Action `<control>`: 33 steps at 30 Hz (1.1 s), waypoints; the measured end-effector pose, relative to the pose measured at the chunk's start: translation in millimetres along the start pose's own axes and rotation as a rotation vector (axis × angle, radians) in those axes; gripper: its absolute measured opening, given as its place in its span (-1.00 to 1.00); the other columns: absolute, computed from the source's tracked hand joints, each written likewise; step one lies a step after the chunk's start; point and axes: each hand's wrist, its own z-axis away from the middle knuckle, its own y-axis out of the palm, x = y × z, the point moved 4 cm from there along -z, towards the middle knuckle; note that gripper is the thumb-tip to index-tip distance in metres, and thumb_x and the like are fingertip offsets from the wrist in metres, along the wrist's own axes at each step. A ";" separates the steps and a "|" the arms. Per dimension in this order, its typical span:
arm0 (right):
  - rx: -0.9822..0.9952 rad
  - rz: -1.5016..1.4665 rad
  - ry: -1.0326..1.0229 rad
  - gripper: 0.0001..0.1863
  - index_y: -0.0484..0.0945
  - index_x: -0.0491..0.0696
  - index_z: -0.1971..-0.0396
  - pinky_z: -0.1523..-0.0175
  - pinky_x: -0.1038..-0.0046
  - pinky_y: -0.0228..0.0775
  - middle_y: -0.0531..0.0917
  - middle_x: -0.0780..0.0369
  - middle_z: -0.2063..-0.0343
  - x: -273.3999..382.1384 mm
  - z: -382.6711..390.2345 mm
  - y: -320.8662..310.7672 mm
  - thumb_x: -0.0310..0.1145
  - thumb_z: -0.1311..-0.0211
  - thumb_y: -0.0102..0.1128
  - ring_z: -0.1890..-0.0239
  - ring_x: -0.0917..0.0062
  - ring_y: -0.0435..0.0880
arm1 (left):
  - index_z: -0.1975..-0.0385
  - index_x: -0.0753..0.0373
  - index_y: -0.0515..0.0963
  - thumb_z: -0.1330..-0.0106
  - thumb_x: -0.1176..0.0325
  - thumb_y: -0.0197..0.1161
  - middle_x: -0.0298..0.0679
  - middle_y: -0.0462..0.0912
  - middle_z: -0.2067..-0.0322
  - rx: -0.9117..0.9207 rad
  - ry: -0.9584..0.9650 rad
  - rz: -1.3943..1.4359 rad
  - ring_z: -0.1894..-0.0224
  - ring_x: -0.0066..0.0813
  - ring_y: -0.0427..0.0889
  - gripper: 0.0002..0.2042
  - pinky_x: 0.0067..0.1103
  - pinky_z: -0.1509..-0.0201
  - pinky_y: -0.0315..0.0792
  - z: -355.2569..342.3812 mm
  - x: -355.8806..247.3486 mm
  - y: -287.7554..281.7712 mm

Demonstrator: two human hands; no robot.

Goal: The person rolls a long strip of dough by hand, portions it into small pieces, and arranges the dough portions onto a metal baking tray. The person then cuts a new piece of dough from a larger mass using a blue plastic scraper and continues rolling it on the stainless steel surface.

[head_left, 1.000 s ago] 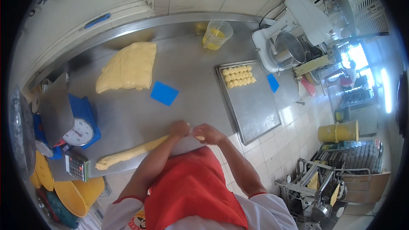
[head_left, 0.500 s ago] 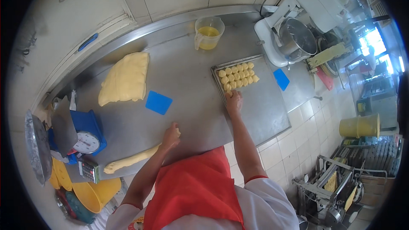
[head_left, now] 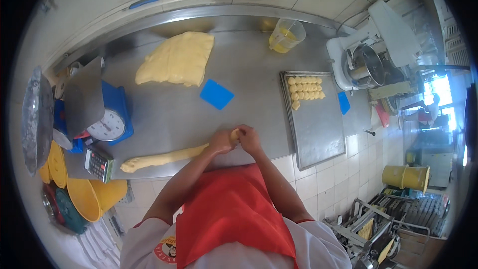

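A long rope of pale yellow dough (head_left: 164,159) lies along the near edge of the steel table. My left hand (head_left: 222,142) is closed around its right end, lifting that end slightly. Against it, my right hand (head_left: 249,138) pinches the tip of dough poking out of the left fist. Its fingertips are partly hidden. To the right, a metal tray (head_left: 318,142) holds rows of small dough pieces (head_left: 304,88) at its far end, with one piece starting a nearer row. A large slab of dough (head_left: 177,60) rests at the back left.
A blue scraper (head_left: 217,94) lies beyond my hands, another blue scraper (head_left: 343,103) beside the tray. A jug of yellow liquid (head_left: 287,38) and a stand mixer (head_left: 361,57) stand at the back. At left are a blue dial scale (head_left: 113,119) and a calculator (head_left: 98,164).
My right hand has come back from the tray to the left hand and grips the dough end. One more piece now sits in the tray's nearest row. The view has shifted.
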 end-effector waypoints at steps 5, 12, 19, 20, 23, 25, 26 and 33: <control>-0.140 0.415 0.024 -0.67 0.65 -0.15 0.22 0.21 0.17 0.48 0.65 -0.08 0.38 12.0 10.4 23.8 -0.20 -0.32 0.05 0.32 -0.05 0.61 | 0.42 0.25 0.67 -0.09 0.32 0.20 0.01 0.69 0.35 -0.016 -0.064 -0.284 0.24 0.02 0.68 -0.82 -0.25 0.14 0.55 1.4 2.8 8.8; 0.367 0.011 0.011 -0.65 0.66 -0.13 0.27 0.39 0.42 0.43 0.62 0.20 0.54 -9.0 11.9 -8.8 -0.14 -0.34 0.06 0.55 0.44 0.55 | 0.36 0.27 0.68 -0.09 0.27 0.21 0.04 0.69 0.28 0.052 -0.208 -0.194 0.16 0.02 0.67 -0.76 -0.26 0.09 0.56 -19.0 15.8 -3.6; -0.552 -0.019 -0.044 -0.72 0.62 -0.15 0.21 0.32 0.49 0.42 0.60 0.24 0.51 -121.8 -17.0 -196.1 -0.31 -0.28 0.01 0.46 0.59 0.56 | 0.20 0.24 0.62 0.02 0.35 0.28 0.13 0.64 0.20 0.042 -0.239 -0.232 0.07 0.13 0.60 -0.67 -0.22 0.03 0.50 -53.3 16.9 -2.3; -0.774 0.193 0.012 -0.73 0.63 -0.15 0.26 0.34 0.48 0.43 0.61 0.21 0.53 -135.0 -31.0 -221.1 -0.30 -0.27 0.03 0.49 0.58 0.58 | 0.17 0.25 0.59 0.03 0.39 0.28 0.13 0.64 0.21 0.022 -0.204 -0.229 0.08 0.14 0.60 -0.65 -0.21 0.04 0.49 -50.7 25.2 2.3; -0.852 0.108 0.121 -0.75 0.62 -0.18 0.37 0.42 0.44 0.44 0.63 0.20 0.62 -116.7 -76.8 -245.4 -0.28 -0.19 0.15 0.60 0.55 0.61 | 0.09 0.28 0.47 0.04 0.51 0.27 0.13 0.62 0.25 -0.056 -0.150 -0.157 0.11 0.18 0.58 -0.58 -0.19 0.06 0.47 -46.5 43.4 8.5; -0.853 0.139 0.131 -0.75 0.62 -0.19 0.36 0.47 0.43 0.43 0.63 0.22 0.67 -127.1 -96.4 -253.9 -0.27 -0.15 0.21 0.66 0.55 0.60 | 0.06 0.30 0.40 0.04 0.57 0.25 0.11 0.61 0.28 -0.060 -0.117 -0.080 0.13 0.19 0.58 -0.55 -0.18 0.07 0.46 -43.5 35.8 9.8; -0.923 0.232 0.121 -0.72 0.61 -0.17 0.30 0.37 0.38 0.43 0.64 0.16 0.56 -132.1 -90.8 -256.8 -0.25 -0.14 0.24 0.53 0.46 0.61 | 0.01 0.28 0.37 0.05 0.57 0.25 0.10 0.61 0.27 -0.050 -0.110 -0.069 0.12 0.16 0.58 -0.50 -0.21 0.05 0.46 -41.0 32.1 12.0; -0.299 0.126 0.097 -0.61 0.59 -0.10 0.05 0.01 0.29 0.46 0.66 0.08 0.24 -61.5 -47.9 -122.1 -0.25 -0.15 0.33 0.14 0.30 0.64 | -0.22 0.24 0.22 0.03 0.53 0.31 0.12 0.56 0.13 -0.090 -0.103 0.064 0.02 0.10 0.56 -0.29 -0.26 -0.02 0.45 -10.1 27.2 -2.9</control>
